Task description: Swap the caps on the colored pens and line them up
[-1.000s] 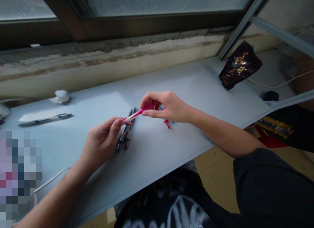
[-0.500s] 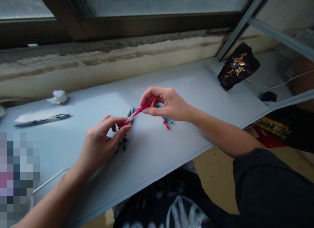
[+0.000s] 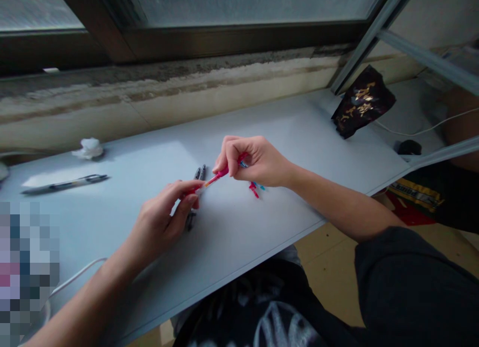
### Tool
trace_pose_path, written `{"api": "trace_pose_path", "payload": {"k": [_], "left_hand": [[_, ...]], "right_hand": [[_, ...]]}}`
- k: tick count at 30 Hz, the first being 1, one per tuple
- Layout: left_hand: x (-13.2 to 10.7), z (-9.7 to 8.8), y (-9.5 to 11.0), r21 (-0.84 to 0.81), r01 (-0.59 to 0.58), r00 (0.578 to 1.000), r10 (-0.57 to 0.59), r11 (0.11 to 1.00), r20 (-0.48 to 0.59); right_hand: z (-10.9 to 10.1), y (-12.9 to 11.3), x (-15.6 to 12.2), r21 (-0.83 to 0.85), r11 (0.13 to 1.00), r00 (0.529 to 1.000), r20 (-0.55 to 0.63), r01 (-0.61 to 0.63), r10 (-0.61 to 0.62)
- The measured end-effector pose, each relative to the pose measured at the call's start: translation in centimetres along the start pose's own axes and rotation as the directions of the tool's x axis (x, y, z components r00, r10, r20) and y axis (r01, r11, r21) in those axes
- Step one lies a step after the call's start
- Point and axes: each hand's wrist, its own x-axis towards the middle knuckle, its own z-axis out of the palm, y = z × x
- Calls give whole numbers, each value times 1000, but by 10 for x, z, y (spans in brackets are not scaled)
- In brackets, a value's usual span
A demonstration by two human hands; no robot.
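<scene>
We log first the dark printed top (image 3: 262,322) over the person's lap and a dark sleeve (image 3: 404,282) at lower right. Above them, the left hand (image 3: 159,222) and right hand (image 3: 258,162) stay apart, joined only by the pink pen (image 3: 216,178), held slanting above the white tabletop (image 3: 269,222) between them. Left fingertips (image 3: 189,190) pinch its pale end, and the right hand's curled fingers clamp the other. The change we note: the right hand has closed further, hiding more of the barrel, and the pen now sits slightly nearer the window. Both hands therefore carry it, clear of the table. Counts: one pink pen; at least two dark pens (image 3: 196,197), partly under the left hand, exact number hidden; one red piece (image 3: 254,190); at least one blue piece (image 3: 259,186), just beyond the right hand. Farther left lie one loose silver-and-black pen (image 3: 63,184) and one crumpled white tissue (image 3: 89,148). At far right are one dark foil bag with gold characters (image 3: 362,101) and one small black object (image 3: 408,147). Behind everything runs the stained window sill (image 3: 168,90).
</scene>
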Motion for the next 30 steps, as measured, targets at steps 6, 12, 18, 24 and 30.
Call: {"api": "trace_pose_path", "payload": {"k": [6, 12, 18, 24, 30], "left_hand": [[-2, 0, -2, -65, 41, 999, -40, 997, 23], [-3, -3, 2, -24, 102, 995, -101, 995, 26], [-3, -5, 4, -31, 143, 989, -141, 989, 52], [-2, -6, 7, -23, 114, 992, -112, 993, 60], [-5, -2, 6, -30, 88, 995, -87, 996, 51]], "right_hand": [[-2, -1, 1, 89, 994, 998, -21, -57, 59], [-5, 1, 3, 165, 968, 982, 26, -191, 189], [-2, 1, 4, 212, 944, 968, 68, -253, 244], [-4, -1, 4, 190, 945, 962, -16, -265, 273], [-4, -3, 6, 171, 948, 953, -94, -270, 288]]}}
